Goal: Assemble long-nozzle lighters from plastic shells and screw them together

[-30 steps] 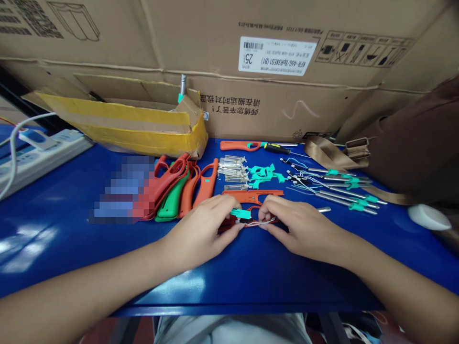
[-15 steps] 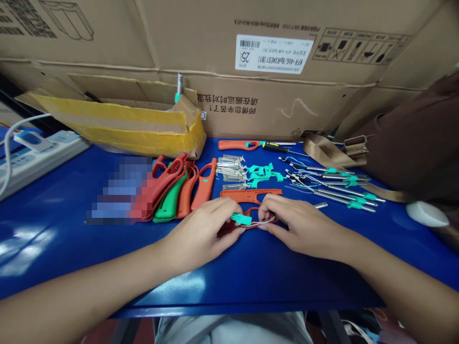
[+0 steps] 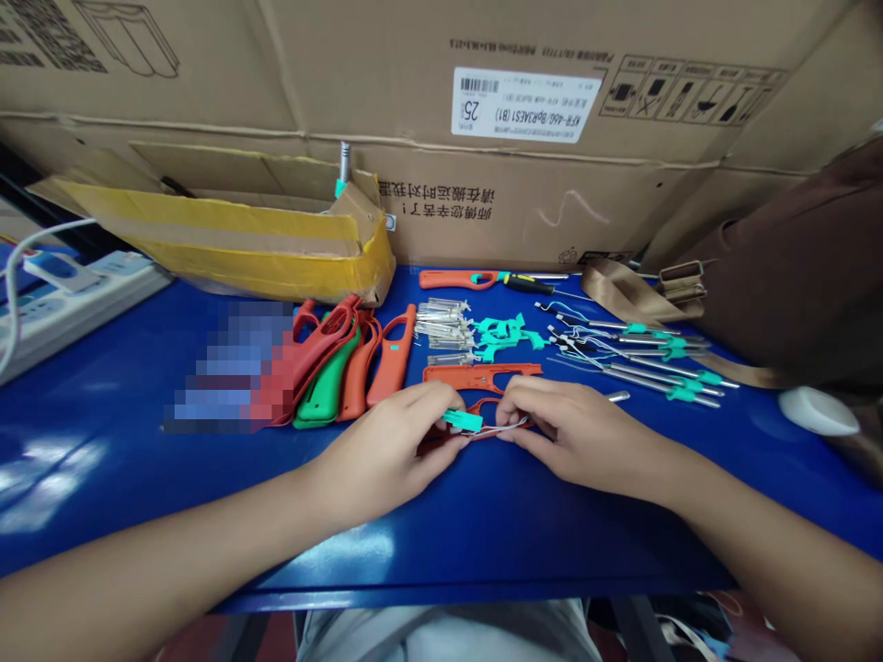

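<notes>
Teal plastic clip [image 3: 464, 421] slightly lower.

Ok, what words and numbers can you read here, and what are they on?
"25": white label on the cardboard box, upside down.
"KFR-46G/BpR3AES1(B1)": same label, upside down.
"师傅您辛苦了!": printed on the box below the label, upside down; next line partly hidden.
Beside the label, handling symbols; small print above it is too small to read.
No writing on the teal connector in the left hand or the white wires in the right hand.
</notes>
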`<state>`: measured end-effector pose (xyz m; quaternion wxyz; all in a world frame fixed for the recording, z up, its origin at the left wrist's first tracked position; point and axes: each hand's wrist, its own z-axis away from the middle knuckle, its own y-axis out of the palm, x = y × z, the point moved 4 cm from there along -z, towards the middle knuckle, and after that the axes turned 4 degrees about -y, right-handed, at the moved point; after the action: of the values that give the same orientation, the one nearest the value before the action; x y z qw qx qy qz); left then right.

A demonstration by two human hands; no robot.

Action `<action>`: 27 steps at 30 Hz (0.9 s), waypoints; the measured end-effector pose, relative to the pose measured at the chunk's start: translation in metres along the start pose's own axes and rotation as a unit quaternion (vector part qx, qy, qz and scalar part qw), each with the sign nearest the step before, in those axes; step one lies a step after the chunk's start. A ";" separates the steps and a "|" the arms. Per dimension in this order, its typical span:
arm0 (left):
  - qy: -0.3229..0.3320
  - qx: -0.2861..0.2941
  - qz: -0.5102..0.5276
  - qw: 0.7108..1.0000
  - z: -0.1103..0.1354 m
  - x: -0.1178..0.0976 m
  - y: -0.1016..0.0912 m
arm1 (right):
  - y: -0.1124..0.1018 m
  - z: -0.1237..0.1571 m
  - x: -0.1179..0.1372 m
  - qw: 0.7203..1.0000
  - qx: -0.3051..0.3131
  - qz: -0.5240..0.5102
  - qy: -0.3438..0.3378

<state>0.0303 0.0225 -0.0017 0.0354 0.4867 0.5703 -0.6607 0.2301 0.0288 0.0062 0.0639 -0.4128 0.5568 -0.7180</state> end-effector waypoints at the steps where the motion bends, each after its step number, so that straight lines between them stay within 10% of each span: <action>1: 0.002 -0.002 0.000 1.000 0.000 -0.001 0.000 | 0.000 0.000 0.000 1.000 -0.001 0.000 0.002; 27: -0.014 -0.016 0.031 0.999 0.001 0.003 0.001 | -0.005 0.005 0.005 0.993 -0.015 0.058 -0.103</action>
<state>0.0288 0.0227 -0.0044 0.0721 0.4939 0.5652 -0.6568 0.2316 0.0243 0.0130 0.1562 -0.4530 0.5806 -0.6583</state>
